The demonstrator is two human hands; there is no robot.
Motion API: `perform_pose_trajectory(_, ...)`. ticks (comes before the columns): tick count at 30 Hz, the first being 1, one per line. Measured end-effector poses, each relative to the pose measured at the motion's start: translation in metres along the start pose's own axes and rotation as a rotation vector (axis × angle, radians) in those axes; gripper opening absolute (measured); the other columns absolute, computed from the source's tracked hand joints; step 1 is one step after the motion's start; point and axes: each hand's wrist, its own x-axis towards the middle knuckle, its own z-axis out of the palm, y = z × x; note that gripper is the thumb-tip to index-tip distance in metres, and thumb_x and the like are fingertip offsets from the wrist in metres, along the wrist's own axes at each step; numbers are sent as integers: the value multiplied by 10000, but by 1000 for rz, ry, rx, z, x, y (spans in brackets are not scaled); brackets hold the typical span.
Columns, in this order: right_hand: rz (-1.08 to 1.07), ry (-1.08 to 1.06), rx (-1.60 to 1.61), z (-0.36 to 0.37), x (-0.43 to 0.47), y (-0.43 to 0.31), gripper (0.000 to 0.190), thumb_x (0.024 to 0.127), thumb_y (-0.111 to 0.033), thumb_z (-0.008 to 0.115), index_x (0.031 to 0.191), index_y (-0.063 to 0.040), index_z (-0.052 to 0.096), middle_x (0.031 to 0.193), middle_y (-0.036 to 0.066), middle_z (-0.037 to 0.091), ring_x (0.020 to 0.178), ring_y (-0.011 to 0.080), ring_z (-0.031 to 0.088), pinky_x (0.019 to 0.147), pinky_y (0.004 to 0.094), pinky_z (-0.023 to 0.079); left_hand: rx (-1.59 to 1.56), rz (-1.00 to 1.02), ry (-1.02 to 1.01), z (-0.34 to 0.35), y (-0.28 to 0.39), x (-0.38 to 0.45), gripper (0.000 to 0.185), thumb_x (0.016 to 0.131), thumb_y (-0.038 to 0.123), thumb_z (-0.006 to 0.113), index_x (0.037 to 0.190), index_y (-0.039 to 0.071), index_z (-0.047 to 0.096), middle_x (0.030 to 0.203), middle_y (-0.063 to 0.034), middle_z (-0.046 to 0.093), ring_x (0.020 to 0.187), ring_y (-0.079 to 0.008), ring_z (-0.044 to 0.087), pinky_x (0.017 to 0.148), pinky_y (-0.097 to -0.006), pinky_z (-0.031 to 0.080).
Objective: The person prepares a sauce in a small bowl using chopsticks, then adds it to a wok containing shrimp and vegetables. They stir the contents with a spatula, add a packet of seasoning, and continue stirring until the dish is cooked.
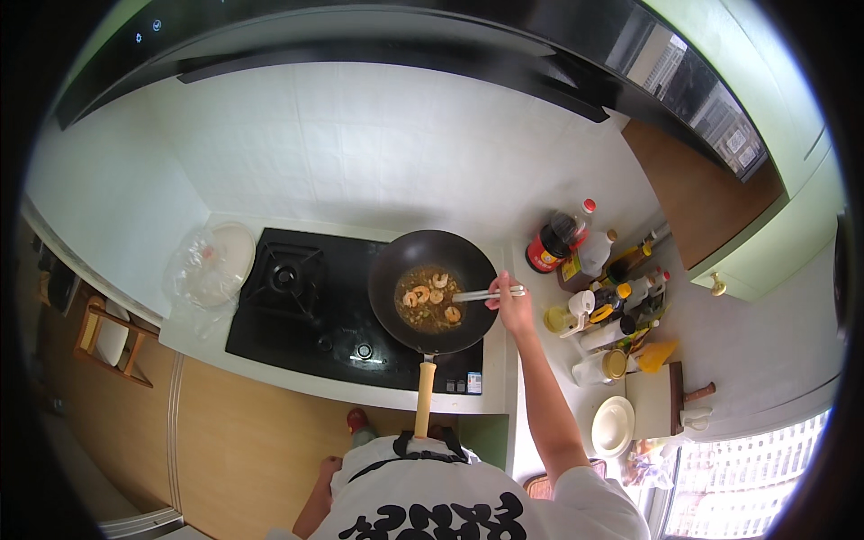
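My right hand [511,309] grips a pair of pale, metallic-looking chopsticks [478,295] over the right rim of a dark wok [386,290]. Their tips reach to the edge of the brown sauce [432,322], where several curled orange-pink shrimp [421,293] lie. The wok sits on the right side of a black glass gas cooktop [290,351]. Its pale wooden handle [425,398] points back towards my body, with no hand on it. My left hand [330,466] hangs low beside my waist, away from the stove; its fingers are too small to make out clearly.
Left of the bare burner [285,277] lies a white plate [236,253], partly under a clear plastic bag [199,270]. Sauce bottles [548,248], a glass jar [594,368], a cream bowl [598,435] and a knife block [651,401] crowd the right counter. A black range hood [378,40] hangs above.
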Motion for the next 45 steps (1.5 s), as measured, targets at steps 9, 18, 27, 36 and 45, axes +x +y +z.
perform_pose_trajectory(9,-254,-196,-197,52,40,16,369,1090,-323,523,938,5,599,834,79,641,653,163,687,595,299,532,-18,-8,48,2,3,-12,458,847,487,663,1014,78,785,986,-187,765,977,-327,747,853,-426,570)
perform_pose_trajectory(18,162,113,255,51,79,53,536,1087,-445,479,835,10,606,708,111,652,603,203,701,554,328,606,-127,44,45,8,-7,-24,487,845,494,675,979,37,777,899,-191,766,915,-292,757,799,-410,569)
perform_pose_trajectory(27,293,137,342,23,81,58,559,1097,-487,420,849,-12,580,716,121,656,646,222,729,597,325,632,-185,6,83,10,-6,-27,414,823,421,679,946,38,776,872,-195,759,877,-271,754,774,-411,567)
perform_pose_trajectory(36,53,169,214,21,60,48,547,1098,-467,441,859,-8,617,726,88,665,631,183,722,579,302,605,-112,92,17,7,-6,-18,426,831,432,662,925,30,764,842,-196,745,847,-242,746,754,-398,562)
perform_pose_trajectory(45,-26,-5,41,32,22,11,498,1096,-426,477,880,-4,630,745,76,658,638,155,705,600,296,572,-57,9,-2,8,-15,-19,432,826,433,654,1019,67,780,927,-179,769,937,-308,753,826,-411,574)
